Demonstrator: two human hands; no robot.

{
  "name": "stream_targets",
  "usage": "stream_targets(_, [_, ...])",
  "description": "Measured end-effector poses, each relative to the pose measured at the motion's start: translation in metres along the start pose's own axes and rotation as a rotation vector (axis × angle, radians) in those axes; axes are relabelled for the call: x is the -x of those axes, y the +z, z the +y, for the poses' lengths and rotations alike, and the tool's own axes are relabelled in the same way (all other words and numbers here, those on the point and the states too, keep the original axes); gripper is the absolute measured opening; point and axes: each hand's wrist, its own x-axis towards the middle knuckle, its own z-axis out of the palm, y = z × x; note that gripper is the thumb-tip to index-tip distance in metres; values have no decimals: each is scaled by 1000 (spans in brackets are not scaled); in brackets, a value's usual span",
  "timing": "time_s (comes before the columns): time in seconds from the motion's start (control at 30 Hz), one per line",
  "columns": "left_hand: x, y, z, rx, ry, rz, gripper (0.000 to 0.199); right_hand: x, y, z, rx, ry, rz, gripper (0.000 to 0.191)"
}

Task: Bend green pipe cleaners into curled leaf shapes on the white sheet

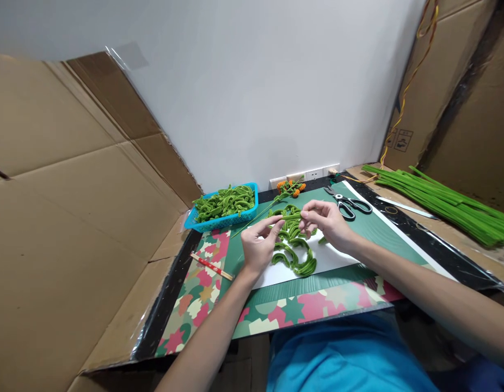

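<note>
Between my two hands a short green pipe cleaner (292, 216) stretches nearly level, above a white sheet (337, 257). My left hand (260, 242) pinches its left end between thumb and fingers. At the other end, my right hand (323, 222) grips it with the fingertips. Several curved green pipe cleaner pieces (305, 265) lie in a loose pile on the sheet below, partly hidden behind my hands. Behind my hands rests a stem with orange pompom-like tips (296, 190).
A blue basket (221, 221) full of bent green pieces stands at the back left. Black-handled scissors (350, 207) lie right of my hands. Long green pipe cleaners (448, 204) are bundled at far right. Red-wrapped chopsticks (211, 265) lie at left on a patterned mat (313, 309). Cardboard walls (72, 218) flank the table.
</note>
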Motion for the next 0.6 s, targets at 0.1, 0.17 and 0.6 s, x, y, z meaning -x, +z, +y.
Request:
stream_targets(0.1, [-2,0,0,99,-40,-10,28,0,-1,2,86,-49,-49,33])
stream_targets(0.17, [-5,1,-1,178,-78,-7,33,0,-2,4,143,-63,-75,34])
stream_targets(0.6, [-12,4,-5,379,-254,-101,78,7,-1,3,737,-283,-146,20])
